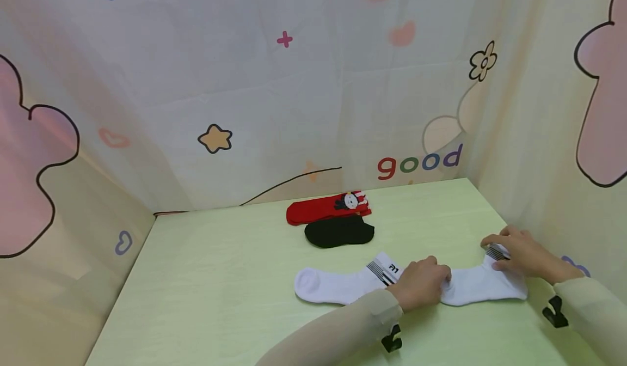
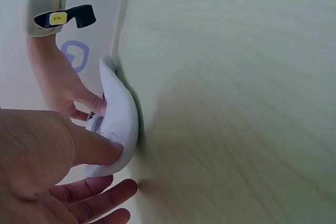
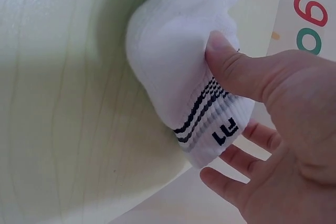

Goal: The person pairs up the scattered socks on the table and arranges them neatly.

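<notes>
Two white ankle socks with dark stripes lie side by side in the head view. Thumb over the toe and fingers at its far side, my left hand (image 1: pixel 421 283) pinches the right-hand sock (image 1: pixel 480 285). At that sock's striped cuff (image 3: pixel 212 124), my right hand (image 1: pixel 523 250) grips with the thumb on top and fingers behind. The sock (image 2: pixel 122 114) stretches between both hands in the left wrist view. Beside my left wrist, the other white sock (image 1: pixel 333 286) lies flat, toe to the left, its cuff partly hidden by that hand.
Farther back on the light green table (image 1: pixel 196 279) lie a black sock (image 1: pixel 339 232) and, behind it, a red sock (image 1: pixel 315 209) with a cartoon figure. A patterned curtain (image 1: pixel 294 99) rises along the back edge and both sides.
</notes>
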Available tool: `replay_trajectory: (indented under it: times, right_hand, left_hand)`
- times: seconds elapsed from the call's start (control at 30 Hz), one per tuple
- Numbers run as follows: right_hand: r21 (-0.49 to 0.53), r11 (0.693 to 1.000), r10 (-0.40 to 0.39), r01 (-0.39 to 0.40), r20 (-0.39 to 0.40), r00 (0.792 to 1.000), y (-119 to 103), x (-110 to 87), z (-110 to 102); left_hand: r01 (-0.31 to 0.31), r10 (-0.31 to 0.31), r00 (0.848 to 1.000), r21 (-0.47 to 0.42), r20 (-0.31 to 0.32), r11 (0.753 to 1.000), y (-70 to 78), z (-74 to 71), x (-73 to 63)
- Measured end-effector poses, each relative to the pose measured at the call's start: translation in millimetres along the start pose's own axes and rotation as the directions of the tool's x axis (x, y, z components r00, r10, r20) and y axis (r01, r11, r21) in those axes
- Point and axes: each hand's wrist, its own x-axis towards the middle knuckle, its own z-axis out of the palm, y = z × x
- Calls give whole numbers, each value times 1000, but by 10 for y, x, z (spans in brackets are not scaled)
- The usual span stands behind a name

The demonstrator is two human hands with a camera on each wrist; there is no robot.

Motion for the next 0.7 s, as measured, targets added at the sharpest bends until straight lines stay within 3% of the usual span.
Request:
replay_trajectory:
  times: [0.23, 0.47, 0.7]
  right_hand:
    - [13, 998, 62, -62, -13, 998, -21, -7, -9]
    - [26, 998, 66, -65, -30, 997, 12, -46, 3]
    - [-43, 998, -57, 52, -117, 992, 91, -73, 63]
  left_hand:
    - [-14, 15, 1000, -57, 4, 998, 28, -40, -14]
    - [-32, 32, 999, -95, 0, 995, 53, -92, -27]
    - [-39, 38, 999, -118, -10, 992, 55, -154, -42]
